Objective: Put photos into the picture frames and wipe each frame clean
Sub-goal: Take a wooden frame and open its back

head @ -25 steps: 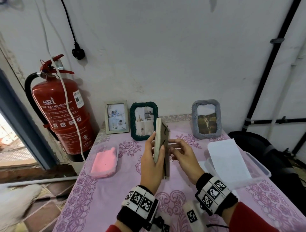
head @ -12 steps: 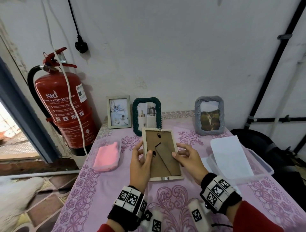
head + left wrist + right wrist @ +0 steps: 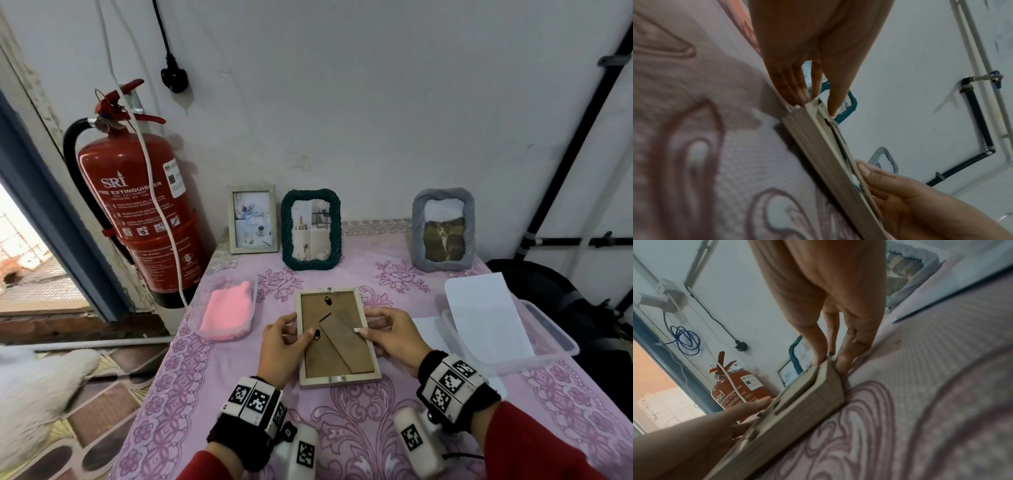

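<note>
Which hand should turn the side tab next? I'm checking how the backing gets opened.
Probably left: the left hand has its thumb beside the black tab on the wooden frame; the right hand holds the opposite edge.

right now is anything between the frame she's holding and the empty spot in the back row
Nothing visible. The wooden frame, held back-up by the left hand and right hand, faces bare tablecloth up to the gap between the green frame and grey frame.

Four picture frames in all, one pale wooden frame (image 3: 337, 339) lying face down, one pale wooden frame (image 3: 252, 219) standing, one dark green rope-edged frame (image 3: 311, 229), one grey ribbed frame (image 3: 443, 229); two clear plastic trays (image 3: 226, 313) (image 3: 548, 337); one red fire extinguisher (image 3: 144, 219); two hands (image 3: 282, 346) (image 3: 395, 334).
</note>
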